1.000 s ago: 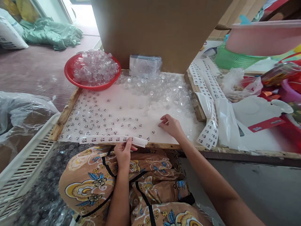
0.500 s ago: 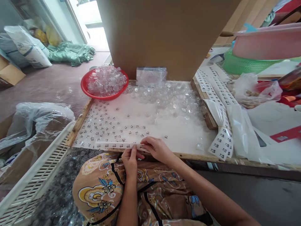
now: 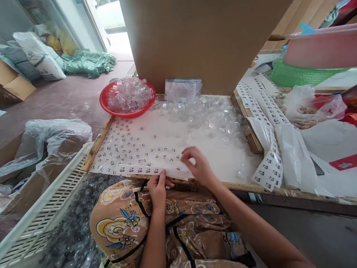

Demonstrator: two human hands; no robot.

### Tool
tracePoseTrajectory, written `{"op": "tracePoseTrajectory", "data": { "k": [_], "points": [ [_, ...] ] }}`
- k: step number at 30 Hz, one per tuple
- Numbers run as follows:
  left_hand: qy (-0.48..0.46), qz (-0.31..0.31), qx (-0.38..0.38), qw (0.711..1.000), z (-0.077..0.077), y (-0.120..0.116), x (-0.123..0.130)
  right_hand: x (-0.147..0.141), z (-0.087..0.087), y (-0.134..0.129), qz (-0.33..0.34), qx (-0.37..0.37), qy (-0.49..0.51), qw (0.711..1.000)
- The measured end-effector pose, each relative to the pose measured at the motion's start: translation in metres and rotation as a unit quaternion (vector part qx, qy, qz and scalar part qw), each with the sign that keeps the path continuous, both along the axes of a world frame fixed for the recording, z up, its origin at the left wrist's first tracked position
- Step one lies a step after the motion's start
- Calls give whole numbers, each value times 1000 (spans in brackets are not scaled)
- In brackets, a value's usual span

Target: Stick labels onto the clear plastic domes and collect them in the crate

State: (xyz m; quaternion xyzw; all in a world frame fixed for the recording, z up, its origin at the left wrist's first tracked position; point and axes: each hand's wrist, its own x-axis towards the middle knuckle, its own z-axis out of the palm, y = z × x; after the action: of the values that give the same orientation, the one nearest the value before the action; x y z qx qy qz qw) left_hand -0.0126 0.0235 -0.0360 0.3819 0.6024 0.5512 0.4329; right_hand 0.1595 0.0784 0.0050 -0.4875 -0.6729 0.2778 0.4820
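Note:
My left hand (image 3: 157,189) is at the front edge of the white work board (image 3: 220,160), thumb on top, gripping a strip of panda stickers (image 3: 135,170). The strip lies along the edge and reaches to the left of the thumb. Up and to the right, my right hand (image 3: 199,166) hovers above the board with thumb and forefinger curled together; whatever is between the fingertips is too small to make out. Small panda prints (image 3: 117,141) are scattered over the board's left half. Clear plastic pieces (image 3: 206,111) are heaped toward its back right.
A red basin (image 3: 103,106) full of clear pieces stands at the back left. Cardboard (image 3: 200,41) rises behind the board. More sticker sheets (image 3: 268,169) lie right of a wooden strip (image 3: 253,137). A white plastic crate (image 3: 60,190) is at left.
My right hand has left the strip and moved up and to the right over the board. My left hand keeps its grip on the strip. The view has shifted slightly.

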Motion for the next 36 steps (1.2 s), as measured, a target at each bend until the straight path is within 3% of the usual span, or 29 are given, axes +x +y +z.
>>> {"op": "tracePoseTrajectory", "data": {
  "k": [3, 7, 10, 17, 26, 29, 33, 36],
  "points": [
    [-5, 6, -4, 1000, -1, 0, 1, 42, -6, 33, -149, -95, 84, 981],
    [-14, 12, -10, 1000, -2, 1, 1, 74, -29, 55, -122, -245, 129, 953],
    [-6, 9, -8, 1000, -2, 1, 1, 74, -43, 56, -100, -284, 95, 949],
    [4, 8, -14, 1000, 0, 1, 2, 67, -45, 58, -136, -269, -53, 952],
    [-18, 1, -8, 1000, -1, 2, 2, 51, -45, 48, -141, -178, -202, 953],
    [-15, -1, -10, 1000, -2, 1, 1, 47, -43, 38, -128, -181, -213, 952],
    [-6, 3, -12, 1000, -2, 1, 1, 38, -42, 26, -60, -201, -187, 960],
    [-5, 3, -12, 1000, 0, 2, 1, 33, -40, 33, -72, -172, -199, 962]
  ]
}}
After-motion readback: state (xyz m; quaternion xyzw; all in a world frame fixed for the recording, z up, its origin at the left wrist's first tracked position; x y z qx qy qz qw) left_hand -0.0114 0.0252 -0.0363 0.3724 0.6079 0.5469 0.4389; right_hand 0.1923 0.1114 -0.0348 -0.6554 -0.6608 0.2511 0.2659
